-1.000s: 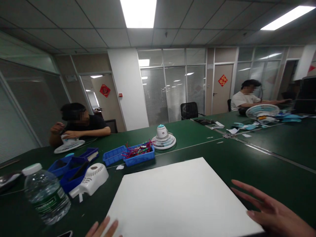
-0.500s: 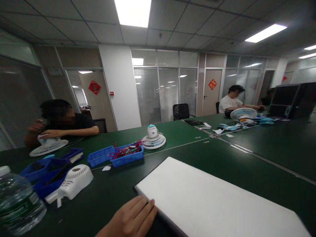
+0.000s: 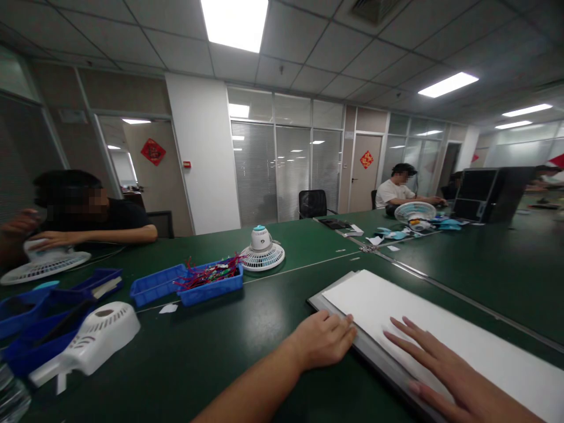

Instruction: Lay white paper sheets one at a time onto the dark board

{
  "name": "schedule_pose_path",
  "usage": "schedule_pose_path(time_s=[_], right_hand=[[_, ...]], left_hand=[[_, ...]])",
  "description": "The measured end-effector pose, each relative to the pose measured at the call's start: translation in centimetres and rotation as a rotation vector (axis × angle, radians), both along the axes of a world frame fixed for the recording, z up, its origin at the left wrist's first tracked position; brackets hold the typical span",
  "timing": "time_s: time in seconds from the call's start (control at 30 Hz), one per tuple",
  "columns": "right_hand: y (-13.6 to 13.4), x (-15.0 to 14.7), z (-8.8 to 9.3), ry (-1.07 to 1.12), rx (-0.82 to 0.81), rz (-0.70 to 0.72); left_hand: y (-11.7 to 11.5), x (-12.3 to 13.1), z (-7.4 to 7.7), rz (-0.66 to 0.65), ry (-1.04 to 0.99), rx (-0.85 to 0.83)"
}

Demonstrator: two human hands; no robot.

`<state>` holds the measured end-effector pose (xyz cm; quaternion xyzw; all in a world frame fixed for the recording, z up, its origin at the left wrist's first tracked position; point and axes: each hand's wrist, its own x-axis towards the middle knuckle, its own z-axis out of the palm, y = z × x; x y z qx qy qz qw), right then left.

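A large white sheet or board (image 3: 445, 329) lies on a flat grey panel with a dark edge (image 3: 383, 352); a grey strip of the panel shows along its left and near sides. My left hand (image 3: 324, 339) has its fingers curled over the panel's near left edge, with the fingertips by the white sheet's border. Fingers spread, my right hand (image 3: 453, 367) lies over the white sheet's near side, its thumb lower, near the grey strip. The sheet's right end runs out of view.
Blue bins (image 3: 211, 288), one with red wires, stand left, beside a fan head (image 3: 263, 249). A white plastic housing (image 3: 94, 338) and part of a clear bottle (image 3: 13, 393) are nearer. One person (image 3: 106, 220) sits across at left, another (image 3: 394, 191) farther right, near a black box (image 3: 489, 194).
My right hand has come into view over the white sheet. The sheet now sits off the panel's edge, baring a grey strip. The view has turned slightly right.
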<state>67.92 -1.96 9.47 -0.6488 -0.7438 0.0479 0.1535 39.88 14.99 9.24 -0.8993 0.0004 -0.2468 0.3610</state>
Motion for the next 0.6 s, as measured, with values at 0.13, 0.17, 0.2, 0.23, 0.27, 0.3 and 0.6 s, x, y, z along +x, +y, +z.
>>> schedule_pose_path(time_s=[0.13, 0.17, 0.2, 0.23, 0.27, 0.3, 0.6], right_hand=[[2.6, -1.4, -1.1, -0.045, -0.121, 0.001], [2.8, -1.4, -1.6, -0.053, -0.133, 0.003], [3.0, -1.4, -2.0, -0.061, -0.139, 0.004], [3.1, -1.2, -2.4, -0.07, -0.141, 0.007], [3.3, -1.0, -2.6, -0.077, -0.138, 0.007], [3.6, -0.7, -2.8, -0.082, -0.136, 0.006], [8.1, 4.8, -2.8, -0.015, -0.15, -0.055]], left_hand=[[0.5, 0.4, -0.5, -0.011, 0.013, -0.011], [0.7, 0.2, -0.7, -0.023, 0.018, -0.013], [0.8, 0.0, -0.9, -0.036, 0.022, -0.013], [0.9, -0.1, -1.0, -0.05, 0.026, -0.014], [1.0, -0.3, -1.1, -0.062, 0.029, -0.013], [1.1, -0.4, -1.1, -0.071, 0.03, -0.013], [-2.1, -4.0, -0.3, -0.011, -0.047, -0.005]])
